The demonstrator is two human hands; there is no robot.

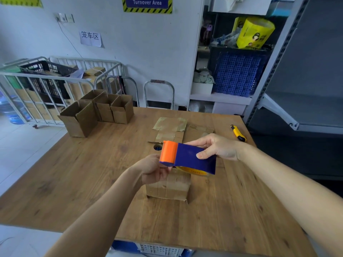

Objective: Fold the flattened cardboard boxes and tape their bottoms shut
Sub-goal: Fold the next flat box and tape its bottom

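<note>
Right hand (pixel 215 147) is gripping the likely light, rigid dispenser (pixel 187 157) midway; left hand (pixel 154 169) is curling beneath, hold unclear.

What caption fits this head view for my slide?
Right hand grips a tape dispenser above a cardboard box on the table, left hand at its orange end.
</note>
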